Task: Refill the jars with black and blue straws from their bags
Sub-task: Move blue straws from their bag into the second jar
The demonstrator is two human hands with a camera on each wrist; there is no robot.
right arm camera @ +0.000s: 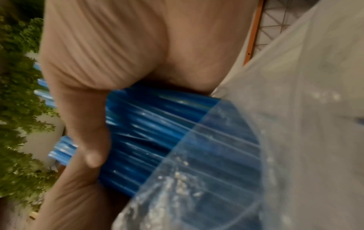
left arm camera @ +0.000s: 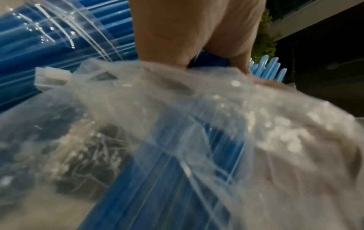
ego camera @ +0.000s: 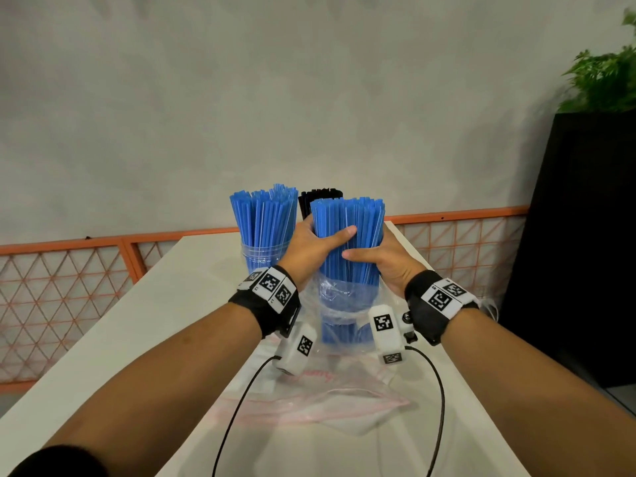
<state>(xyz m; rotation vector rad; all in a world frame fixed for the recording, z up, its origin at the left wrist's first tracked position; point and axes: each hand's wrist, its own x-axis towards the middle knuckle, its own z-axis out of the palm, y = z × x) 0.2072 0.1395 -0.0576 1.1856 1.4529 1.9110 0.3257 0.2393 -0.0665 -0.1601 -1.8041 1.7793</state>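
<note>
Both hands wrap a thick upright bundle of blue straws (ego camera: 347, 225) over the white table. My left hand (ego camera: 316, 244) grips it from the left, thumb across the front. My right hand (ego camera: 382, 261) grips it from the right, slightly lower. The bundle's lower half stands inside a crumpled clear plastic bag (ego camera: 339, 304), also seen close up as clear plastic bag (left arm camera: 177, 116) and clear plastic bag (right arm camera: 256, 155). Behind at the left, a clear jar (ego camera: 256, 258) holds more blue straws. Black straws (ego camera: 318, 197) rise behind the bundle; their jar is hidden.
An empty clear zip bag (ego camera: 309, 401) with a pink strip lies flat on the white table (ego camera: 144, 321) near me. An orange mesh fence (ego camera: 69, 287) runs behind the table. A tall black cabinet (ego camera: 581, 235) with a green plant (ego camera: 605, 80) stands at the right.
</note>
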